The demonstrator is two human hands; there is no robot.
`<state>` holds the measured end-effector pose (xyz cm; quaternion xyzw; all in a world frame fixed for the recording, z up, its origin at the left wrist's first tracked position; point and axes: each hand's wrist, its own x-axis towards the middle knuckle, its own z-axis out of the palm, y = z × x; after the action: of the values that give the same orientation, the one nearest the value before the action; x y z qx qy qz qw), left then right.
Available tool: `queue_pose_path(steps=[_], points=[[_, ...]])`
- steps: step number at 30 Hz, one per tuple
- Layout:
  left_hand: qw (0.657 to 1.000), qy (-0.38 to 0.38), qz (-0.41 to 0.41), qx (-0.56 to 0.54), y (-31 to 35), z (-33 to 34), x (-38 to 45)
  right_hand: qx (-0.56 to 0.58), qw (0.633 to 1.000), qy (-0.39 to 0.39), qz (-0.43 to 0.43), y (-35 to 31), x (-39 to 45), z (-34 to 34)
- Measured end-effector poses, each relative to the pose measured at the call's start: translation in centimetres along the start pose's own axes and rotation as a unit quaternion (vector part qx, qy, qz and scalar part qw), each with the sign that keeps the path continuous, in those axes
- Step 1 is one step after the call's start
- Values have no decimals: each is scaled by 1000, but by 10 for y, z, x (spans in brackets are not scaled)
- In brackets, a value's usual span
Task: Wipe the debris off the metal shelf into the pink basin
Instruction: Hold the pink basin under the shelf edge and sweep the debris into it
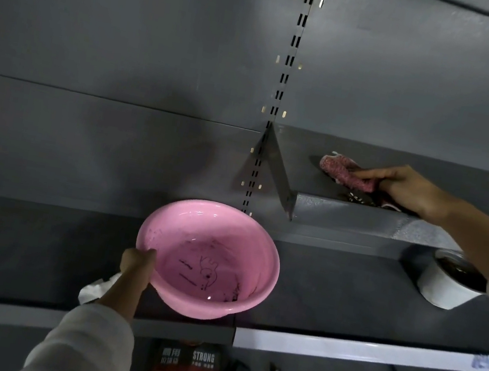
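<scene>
Here, a pink cloth (345, 172) is pressed onto the metal shelf (361, 219) by the closed right hand (406, 189); dark specks, probably debris (356, 198), lie beside it. The pink basin (210, 259) is gripped at its rim by the left hand (138, 263), below the shelf's left end.

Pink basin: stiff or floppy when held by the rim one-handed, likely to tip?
Pink basin probably stiff: its rim keeps shape under the left hand. Likely light, holding only debris specks. One-sided grip, already tilted, so could tip.

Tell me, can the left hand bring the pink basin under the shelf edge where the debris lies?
Probably yes: the left hand holds the pink basin free in the air, and nothing stands between it and the shelf edge.
</scene>
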<state>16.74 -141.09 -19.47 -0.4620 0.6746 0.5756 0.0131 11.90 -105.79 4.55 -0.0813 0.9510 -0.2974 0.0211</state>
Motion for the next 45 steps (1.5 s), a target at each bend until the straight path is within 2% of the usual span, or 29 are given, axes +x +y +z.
queue_pose_path(steps=[5, 8, 12, 24, 34, 39, 45], points=[[996, -11, 32, -77, 24, 6, -23, 11, 1000, -2, -14, -1, 0, -2], [985, -47, 77, -148, 45, 10, -38, 13, 999, 3, -39, 0, 0, -3], [967, -134, 82, -201, 74, 8, -72, -13, 998, -17, -64, 5, 3, -4], [968, -159, 49, -186, 75, 3, -120, 37, 998, -35, -46, -1, 2, 0], [967, -171, 62, -176, 80, -11, -134, 48, 985, -90, -143, -69, 7, 49], [968, -157, 64, -184, 82, -21, -134, 74, 979, -109, -153, -93, 14, 71], [968, -157, 63, -183, 84, -28, -137, 54, 970, -142, -189, -125, 17, 88]])
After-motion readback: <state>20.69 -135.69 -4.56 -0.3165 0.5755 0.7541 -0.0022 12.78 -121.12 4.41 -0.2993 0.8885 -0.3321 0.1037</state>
